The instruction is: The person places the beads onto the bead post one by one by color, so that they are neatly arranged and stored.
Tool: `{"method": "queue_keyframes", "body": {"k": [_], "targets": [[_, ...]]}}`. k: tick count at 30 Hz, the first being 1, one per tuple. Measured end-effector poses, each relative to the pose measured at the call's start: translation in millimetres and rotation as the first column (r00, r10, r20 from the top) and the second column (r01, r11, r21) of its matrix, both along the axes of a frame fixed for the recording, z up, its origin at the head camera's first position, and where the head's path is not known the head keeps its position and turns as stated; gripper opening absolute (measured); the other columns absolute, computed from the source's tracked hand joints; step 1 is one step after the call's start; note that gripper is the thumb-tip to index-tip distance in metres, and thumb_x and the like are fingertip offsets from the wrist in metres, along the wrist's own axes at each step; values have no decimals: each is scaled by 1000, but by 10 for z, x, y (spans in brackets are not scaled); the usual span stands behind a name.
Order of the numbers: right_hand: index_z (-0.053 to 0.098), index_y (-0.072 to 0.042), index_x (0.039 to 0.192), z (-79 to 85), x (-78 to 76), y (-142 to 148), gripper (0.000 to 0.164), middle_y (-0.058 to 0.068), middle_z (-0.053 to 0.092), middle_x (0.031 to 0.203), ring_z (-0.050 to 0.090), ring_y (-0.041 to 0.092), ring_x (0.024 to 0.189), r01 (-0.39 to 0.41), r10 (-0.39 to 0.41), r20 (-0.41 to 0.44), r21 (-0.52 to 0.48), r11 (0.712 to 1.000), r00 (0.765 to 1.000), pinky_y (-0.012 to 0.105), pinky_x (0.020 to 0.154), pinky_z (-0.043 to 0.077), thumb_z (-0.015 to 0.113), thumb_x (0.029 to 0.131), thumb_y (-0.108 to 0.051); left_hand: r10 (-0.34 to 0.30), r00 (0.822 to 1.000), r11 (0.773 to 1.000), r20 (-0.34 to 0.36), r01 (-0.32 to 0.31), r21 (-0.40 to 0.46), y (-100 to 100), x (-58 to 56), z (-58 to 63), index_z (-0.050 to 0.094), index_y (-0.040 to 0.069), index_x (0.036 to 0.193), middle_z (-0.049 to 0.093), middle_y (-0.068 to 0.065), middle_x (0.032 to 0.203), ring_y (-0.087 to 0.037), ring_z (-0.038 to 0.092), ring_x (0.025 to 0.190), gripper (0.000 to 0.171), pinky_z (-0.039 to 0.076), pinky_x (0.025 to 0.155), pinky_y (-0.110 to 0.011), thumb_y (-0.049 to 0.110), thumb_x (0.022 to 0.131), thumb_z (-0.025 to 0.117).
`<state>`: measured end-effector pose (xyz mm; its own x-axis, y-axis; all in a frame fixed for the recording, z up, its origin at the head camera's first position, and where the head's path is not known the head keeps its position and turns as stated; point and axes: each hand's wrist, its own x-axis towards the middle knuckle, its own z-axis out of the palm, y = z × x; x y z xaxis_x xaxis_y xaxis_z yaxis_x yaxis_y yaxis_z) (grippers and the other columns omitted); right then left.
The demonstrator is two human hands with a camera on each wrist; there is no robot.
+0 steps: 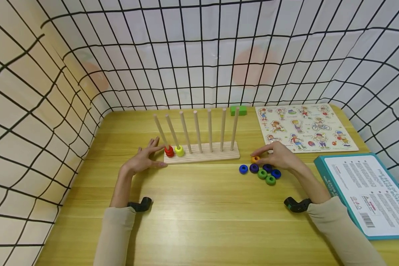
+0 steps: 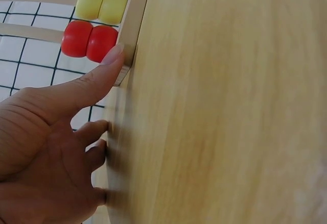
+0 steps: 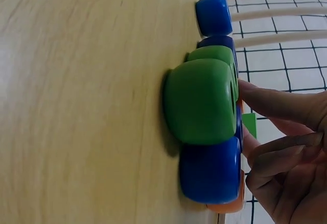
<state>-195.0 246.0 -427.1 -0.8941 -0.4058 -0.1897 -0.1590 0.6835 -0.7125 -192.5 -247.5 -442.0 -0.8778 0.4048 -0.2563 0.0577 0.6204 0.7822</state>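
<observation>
A wooden peg rack [image 1: 203, 156] with several upright rods stands on the table. Two red beads [image 2: 82, 40] are on its leftmost rod and two yellow beads [image 2: 102, 4] on the one beside it. My left hand [image 1: 144, 159] rests at the rack's left end, thumb against the front corner, its other fingertips on the table. Right of the rack, my right hand [image 1: 277, 156] pinches an orange bead [image 1: 255, 159] between thumb and finger. Close by lie loose beads: blue [image 1: 243, 169], dark purple [image 1: 254, 168] and green [image 1: 270, 180]. Another orange bead [image 3: 230, 203] is partly hidden behind a blue one.
A green block [image 1: 238, 110] sits behind the rack. At the back right lies a picture board [image 1: 306, 127] with cartoon figures, and a teal-edged box [image 1: 369, 192] is at the right. Black wire mesh [image 1: 203, 55] encloses the table's back and sides.
</observation>
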Motion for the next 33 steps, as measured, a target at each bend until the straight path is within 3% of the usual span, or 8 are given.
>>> {"method": "queue_keyframes", "body": {"k": [6, 12, 15, 19, 22, 24, 29, 33], "targets": [[80, -7, 114, 0, 17, 21, 24, 19, 76, 121, 64, 41, 122, 9, -9, -27, 24, 1000, 1000, 46, 97, 53, 80, 90, -12, -3, 1000, 1000, 3, 3, 3, 6, -1, 10, 34, 6, 161, -9, -16, 175, -34, -22, 160, 80, -26, 119, -69, 22, 94, 76], [79, -4, 115, 65, 46, 74, 24, 23, 74, 122, 68, 36, 113, 7, -6, -31, 16, 1000, 1000, 22, 78, 49, 79, 92, -12, -5, 1000, 1000, -1, 5, -7, 10, 4, 13, 35, 6, 161, -8, -16, 175, -35, -22, 160, 79, -26, 119, -69, 22, 95, 76], [77, -3, 120, 148, 48, 128, 25, 25, 71, 127, 71, 25, 91, 17, -17, -12, 0, 1000, 1000, 21, 67, 47, 73, 96, -9, -9, 1000, 1000, -6, 9, -11, 8, 6, 8, 34, 6, 161, -8, -17, 175, -35, -21, 160, 80, -25, 119, -69, 21, 94, 76], [72, -1, 127, 340, 34, 186, 28, 28, 65, 136, 70, 14, 74, 27, -28, -5, -52, 998, 1000, 24, 58, 45, 66, 100, -7, -12, 1000, 1000, -16, 12, -12, 4, 7, 6, 34, 6, 161, -8, -18, 174, -36, -20, 160, 81, -25, 119, -70, 19, 94, 76], [71, -3, 130, 529, 8, 186, 31, 28, 60, 143, 74, 17, 82, 37, -39, -30, -66, 997, 999, 25, 51, 41, 66, 102, -13, -12, 1000, 1000, -17, 11, -17, -2, 11, 9, 33, 6, 161, -8, -18, 174, -36, -20, 160, 81, -25, 119, -71, 19, 94, 76], [71, -7, 131, 668, -22, 166, 31, 25, 65, 137, 64, 19, 66, 64, -67, -48, -68, 996, 997, 25, 46, 35, 66, 102, -17, -13, 1000, 1000, -17, 13, -18, -4, 7, 8, 33, 6, 162, -8, -18, 174, -36, -20, 160, 81, -25, 119, -71, 20, 95, 76], [72, -15, 131, 1041, -128, 79, 31, -5, 76, 109, 35, 15, 50, 116, -129, -114, -108, 987, 985, 27, 47, 31, 69, 101, -25, -10, 1000, 1000, -13, 10, -11, -6, 5, 7, 33, 6, 161, -8, -18, 174, -37, -21, 160, 81, -25, 118, -71, 21, 95, 76], [72, -14, 131, 1352, -226, -66, 35, -19, 74, 106, 44, 10, 53, 103, -134, -168, -182, 978, 977, 28, 53, 36, 72, 99, -27, -10, 1000, 1000, -11, 10, -5, -5, 5, 3, 33, 7, 162, -8, -17, 174, -36, -21, 160, 81, -26, 118, -71, 22, 95, 76]]}}
